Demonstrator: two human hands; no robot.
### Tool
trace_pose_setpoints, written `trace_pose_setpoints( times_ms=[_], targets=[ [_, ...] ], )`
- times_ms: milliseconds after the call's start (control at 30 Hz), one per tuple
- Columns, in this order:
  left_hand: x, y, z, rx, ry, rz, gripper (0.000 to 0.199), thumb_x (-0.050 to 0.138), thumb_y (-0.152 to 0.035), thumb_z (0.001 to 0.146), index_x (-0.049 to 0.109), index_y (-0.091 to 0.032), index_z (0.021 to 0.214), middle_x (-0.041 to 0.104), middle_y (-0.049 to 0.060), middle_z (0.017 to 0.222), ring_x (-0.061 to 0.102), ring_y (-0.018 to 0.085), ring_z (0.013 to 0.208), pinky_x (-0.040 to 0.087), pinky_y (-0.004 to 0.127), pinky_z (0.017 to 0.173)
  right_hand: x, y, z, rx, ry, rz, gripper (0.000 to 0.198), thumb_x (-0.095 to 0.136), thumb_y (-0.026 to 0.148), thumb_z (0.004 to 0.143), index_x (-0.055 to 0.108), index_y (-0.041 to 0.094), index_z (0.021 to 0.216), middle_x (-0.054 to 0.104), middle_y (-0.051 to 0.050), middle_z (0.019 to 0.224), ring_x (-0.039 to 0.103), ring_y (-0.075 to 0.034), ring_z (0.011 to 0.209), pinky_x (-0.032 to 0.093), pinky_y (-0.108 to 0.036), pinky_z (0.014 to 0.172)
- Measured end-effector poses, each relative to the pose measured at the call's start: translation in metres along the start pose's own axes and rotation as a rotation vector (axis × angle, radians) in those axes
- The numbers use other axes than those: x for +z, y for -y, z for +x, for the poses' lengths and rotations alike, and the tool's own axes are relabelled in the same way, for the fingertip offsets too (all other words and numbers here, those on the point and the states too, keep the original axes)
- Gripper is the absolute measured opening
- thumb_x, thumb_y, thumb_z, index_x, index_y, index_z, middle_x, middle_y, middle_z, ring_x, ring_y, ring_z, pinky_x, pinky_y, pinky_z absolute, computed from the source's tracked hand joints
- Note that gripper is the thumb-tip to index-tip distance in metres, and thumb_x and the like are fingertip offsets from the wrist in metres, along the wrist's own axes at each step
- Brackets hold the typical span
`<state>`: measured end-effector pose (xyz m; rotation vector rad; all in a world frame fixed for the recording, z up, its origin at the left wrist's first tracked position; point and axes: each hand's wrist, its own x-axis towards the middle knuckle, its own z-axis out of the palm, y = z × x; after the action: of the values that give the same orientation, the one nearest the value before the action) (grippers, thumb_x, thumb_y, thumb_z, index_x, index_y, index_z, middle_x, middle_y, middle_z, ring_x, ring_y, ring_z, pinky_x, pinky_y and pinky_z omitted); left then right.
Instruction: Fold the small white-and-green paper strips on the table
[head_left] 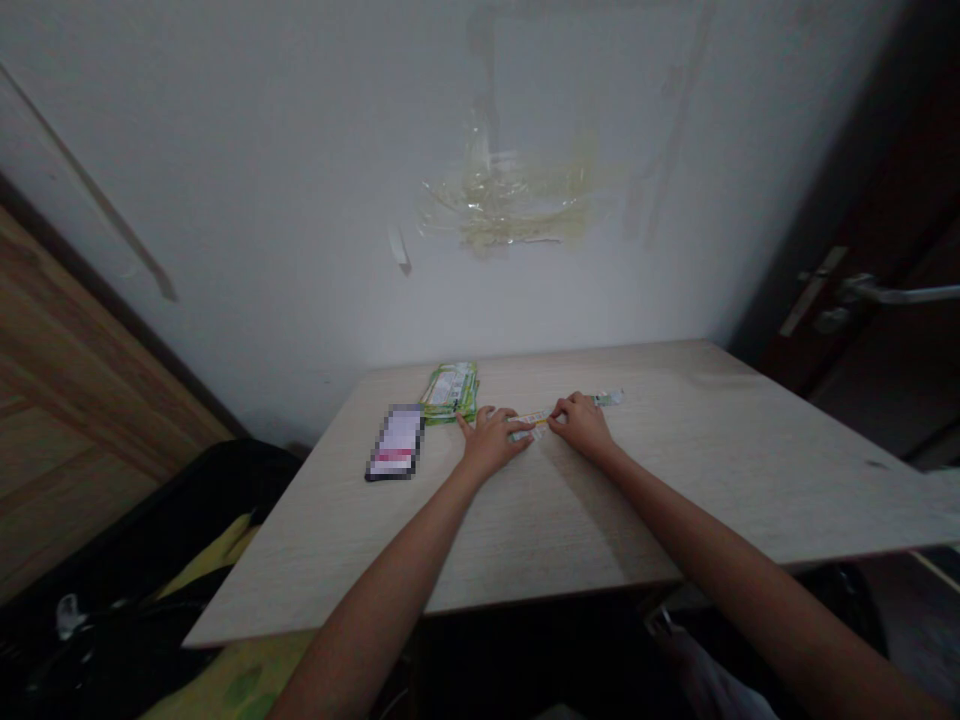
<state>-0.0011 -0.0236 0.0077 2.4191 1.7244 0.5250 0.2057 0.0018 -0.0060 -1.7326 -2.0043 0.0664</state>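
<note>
A narrow strip of printed green-and-white packet [529,419], with a yellowish edge, lies on the table between my hands and looks folded. My left hand [493,442] rests over its left end, thumb and index finger on the strip, the other fingers spread toward the stack of packets. With fingertips pinched together, my right hand [581,424] grips the strip's right end. Past the right knuckles, a green-and-white piece [610,397] sticks out; whether it belongs to the same strip I cannot tell. A stack of flat green packets [451,388] sits just beyond my left hand.
A phone [395,442] with a blurred lit screen lies left of the stack. The pale wooden table [337,540] meets a wall [300,200] with peeling tape [525,200]. A dark door with a handle [900,293] stands at right; black bags [150,620] fill the lower left.
</note>
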Motion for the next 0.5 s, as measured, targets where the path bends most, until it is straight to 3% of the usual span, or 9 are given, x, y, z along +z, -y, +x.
trace_pose_setpoints(
  times_ms=[500],
  targets=[
    [0.0091,0.0055,0.003,-0.027,-0.031,0.033,0.031,0.057,-0.062,0.086,0.066,-0.056,0.115,0.052,-0.003,0.144,0.027,0.038,0.142,-0.005,0.078,0.107,0.003,-0.0081,0.0,-0.045,0.057,0.015,0.036,0.07,0.047,0.079,0.069,0.02,0.103,0.058,-0.01,0.113,0.052,-0.026,0.111,0.039,-0.036,0.094]
  ],
)
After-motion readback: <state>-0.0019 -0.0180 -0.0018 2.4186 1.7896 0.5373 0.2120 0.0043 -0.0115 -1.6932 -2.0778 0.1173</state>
